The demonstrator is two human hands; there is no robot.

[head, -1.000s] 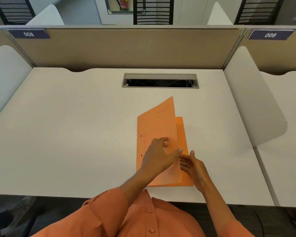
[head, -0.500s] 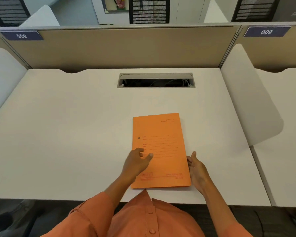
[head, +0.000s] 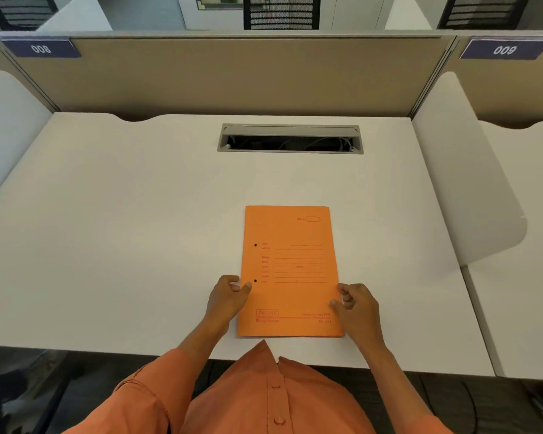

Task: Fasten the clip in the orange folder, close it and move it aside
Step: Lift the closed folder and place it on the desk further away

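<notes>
The orange folder (head: 290, 270) lies closed and flat on the white desk (head: 123, 245), near the front edge in the middle. Its printed cover faces up, with two small dark holes along its left side. The clip inside is hidden by the cover. My left hand (head: 228, 297) grips the folder's left edge, thumb on top near the lower hole. My right hand (head: 356, 303) pinches the folder's right edge with curled fingers.
An open cable slot (head: 290, 139) sits in the desk toward the back. White side dividers stand at the left (head: 7, 130) and right (head: 464, 170). A beige partition (head: 232, 73) closes the back. Another desk (head: 521, 245) adjoins on the right.
The raised front cover came down and the folder now lies closed. My left hand left the cover's top for the left edge. My right hand rose from the desk and took the right edge.
</notes>
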